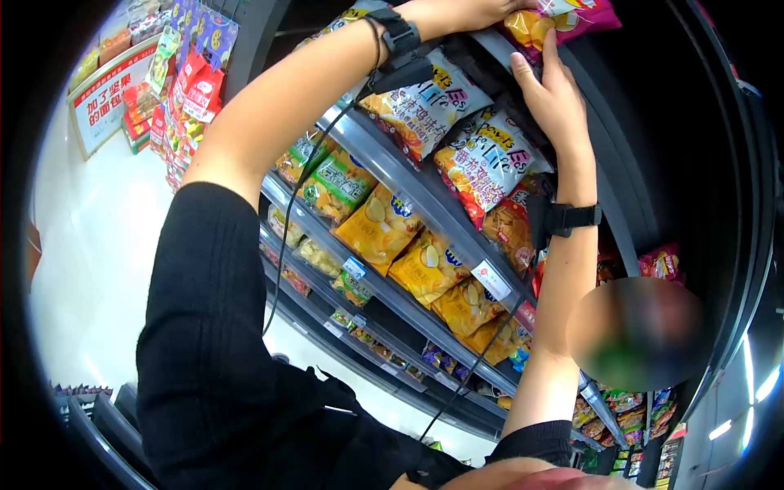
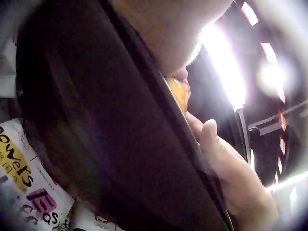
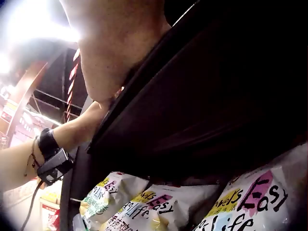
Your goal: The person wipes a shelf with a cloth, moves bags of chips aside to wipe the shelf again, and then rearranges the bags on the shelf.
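Note:
A pink-and-yellow bag of chips [image 1: 563, 23] lies at the upper shelf edge, cut off by the top of the head view. My left hand [image 1: 480, 11] grips its left side, with part of the hand outside the head view. In the left wrist view a fingertip rests against the yellow part of the bag [image 2: 179, 94]. My right hand [image 1: 558, 100] is just below the bag, index finger straight against it and thumb standing apart. That right hand [image 2: 233, 175] also shows beyond the dark shelf panel in the left wrist view.
White chip bags [image 1: 429, 106] fill the shelf beneath my hands, with yellow chip bags [image 1: 378, 227] one tier lower. A dark shelf panel [image 3: 202, 91] fills much of the right wrist view. Red snack packs [image 1: 196, 94] hang at left, near a red-and-white sign [image 1: 110, 98]. A black cable [image 1: 298, 192] dangles from my left wrist.

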`<act>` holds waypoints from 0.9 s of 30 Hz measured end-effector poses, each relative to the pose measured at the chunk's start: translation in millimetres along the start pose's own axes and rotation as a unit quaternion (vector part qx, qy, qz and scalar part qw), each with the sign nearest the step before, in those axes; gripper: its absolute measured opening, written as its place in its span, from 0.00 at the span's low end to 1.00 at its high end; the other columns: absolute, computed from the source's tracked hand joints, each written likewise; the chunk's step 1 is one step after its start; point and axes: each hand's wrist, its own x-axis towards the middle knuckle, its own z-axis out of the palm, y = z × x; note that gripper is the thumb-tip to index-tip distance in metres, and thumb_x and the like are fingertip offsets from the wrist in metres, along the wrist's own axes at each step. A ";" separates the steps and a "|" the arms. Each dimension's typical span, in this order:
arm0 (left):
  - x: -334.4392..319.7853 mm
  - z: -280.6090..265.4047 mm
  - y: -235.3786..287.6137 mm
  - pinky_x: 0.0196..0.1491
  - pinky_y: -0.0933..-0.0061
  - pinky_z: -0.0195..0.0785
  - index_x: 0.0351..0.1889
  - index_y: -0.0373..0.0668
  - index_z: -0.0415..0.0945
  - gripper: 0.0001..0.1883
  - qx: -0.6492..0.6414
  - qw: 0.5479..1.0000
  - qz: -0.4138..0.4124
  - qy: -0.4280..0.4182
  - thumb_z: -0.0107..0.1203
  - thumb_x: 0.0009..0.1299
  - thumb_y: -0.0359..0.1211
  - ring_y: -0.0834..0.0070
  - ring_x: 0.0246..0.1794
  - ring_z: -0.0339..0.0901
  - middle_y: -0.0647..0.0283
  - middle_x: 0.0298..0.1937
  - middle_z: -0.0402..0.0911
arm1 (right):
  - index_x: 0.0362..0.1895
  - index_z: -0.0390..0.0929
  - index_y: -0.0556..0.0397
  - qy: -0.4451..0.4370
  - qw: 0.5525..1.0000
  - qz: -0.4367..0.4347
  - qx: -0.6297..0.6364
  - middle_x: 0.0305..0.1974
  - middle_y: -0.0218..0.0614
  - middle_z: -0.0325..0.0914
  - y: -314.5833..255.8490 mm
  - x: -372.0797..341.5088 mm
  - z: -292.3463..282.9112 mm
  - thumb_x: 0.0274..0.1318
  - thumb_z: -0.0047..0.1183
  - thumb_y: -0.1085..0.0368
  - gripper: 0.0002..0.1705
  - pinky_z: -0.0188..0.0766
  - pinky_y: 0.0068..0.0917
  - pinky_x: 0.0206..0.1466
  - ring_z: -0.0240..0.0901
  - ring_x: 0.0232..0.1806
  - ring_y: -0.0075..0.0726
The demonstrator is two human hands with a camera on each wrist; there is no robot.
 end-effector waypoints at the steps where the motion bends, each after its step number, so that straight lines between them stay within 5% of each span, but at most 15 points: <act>1: -0.1 1.2 -1.3 0.65 0.49 0.64 0.71 0.44 0.67 0.29 0.011 1.000 0.015 0.019 0.56 0.74 0.42 0.45 0.65 0.67 0.45 0.68 0.67 | 0.77 0.58 0.57 0.021 1.000 -0.011 -0.013 0.57 0.59 0.78 3.8 -1.4 4.7 0.66 0.49 0.33 0.50 0.75 0.47 0.59 0.77 0.59 0.60; 7: 2.0 7.0 -1.2 0.73 0.49 0.57 0.72 0.38 0.64 0.32 0.066 0.998 0.004 -0.002 0.51 0.75 0.46 0.42 0.73 0.60 0.40 0.73 0.63 | 0.75 0.60 0.60 0.021 1.000 -0.004 0.006 0.51 0.58 0.81 -8.8 0.7 -5.4 0.65 0.53 0.40 0.46 0.75 0.46 0.57 0.80 0.53 0.61; 14: 1.8 -1.1 3.7 0.76 0.50 0.52 0.74 0.38 0.63 0.35 0.080 0.996 0.030 -0.008 0.54 0.73 0.46 0.44 0.77 0.56 0.42 0.77 0.58 | 0.76 0.59 0.52 0.051 0.997 0.055 0.027 0.52 0.56 0.82 -15.6 -1.8 -9.6 0.63 0.55 0.41 0.45 0.76 0.48 0.55 0.80 0.52 0.62; 15: -1.6 -3.9 8.3 0.68 0.54 0.65 0.63 0.39 0.70 0.25 0.160 0.981 0.090 0.057 0.60 0.73 0.41 0.51 0.71 0.67 0.51 0.69 0.72 | 0.75 0.59 0.53 0.053 0.996 0.060 0.040 0.56 0.57 0.80 -13.7 -2.6 -8.4 0.61 0.56 0.40 0.47 0.75 0.49 0.56 0.79 0.53 0.63; 17: -3.6 -8.2 9.1 0.72 0.52 0.54 0.63 0.43 0.73 0.21 0.032 0.995 0.076 0.054 0.54 0.75 0.41 0.53 0.71 0.62 0.52 0.69 0.69 | 0.75 0.59 0.55 0.086 0.994 0.053 0.048 0.59 0.57 0.77 -14.9 -0.8 -10.8 0.61 0.57 0.40 0.48 0.72 0.49 0.60 0.76 0.57 0.62; 22: -39.4 -45.7 77.7 0.63 0.58 0.62 0.53 0.38 0.74 0.15 -0.091 0.993 0.059 0.041 0.55 0.68 0.25 0.54 0.58 0.71 0.52 0.54 0.77 | 0.75 0.59 0.53 0.131 0.981 0.092 0.109 0.64 0.51 0.72 -10.2 -1.5 -11.3 0.61 0.57 0.43 0.45 0.65 0.49 0.67 0.69 0.65 0.57; 25: -74.6 -77.2 123.1 0.56 0.59 0.68 0.51 0.37 0.74 0.16 -0.209 0.976 0.045 -0.039 0.54 0.65 0.19 0.55 0.50 0.75 0.52 0.50 0.78 | 0.60 0.74 0.53 0.278 0.927 0.005 0.252 0.48 0.44 0.79 -13.2 -5.7 -22.3 0.58 0.62 0.53 0.29 0.69 0.46 0.58 0.74 0.51 0.52; 27: -117.1 -103.0 146.7 0.55 0.62 0.69 0.49 0.36 0.75 0.13 -0.282 0.955 -0.021 -0.094 0.53 0.67 0.18 0.61 0.51 0.76 0.54 0.47 0.79 | 0.46 0.77 0.53 0.309 0.898 0.060 0.307 0.37 0.39 0.76 -17.1 -22.7 -26.8 0.56 0.63 0.58 0.18 0.68 0.43 0.47 0.71 0.40 0.47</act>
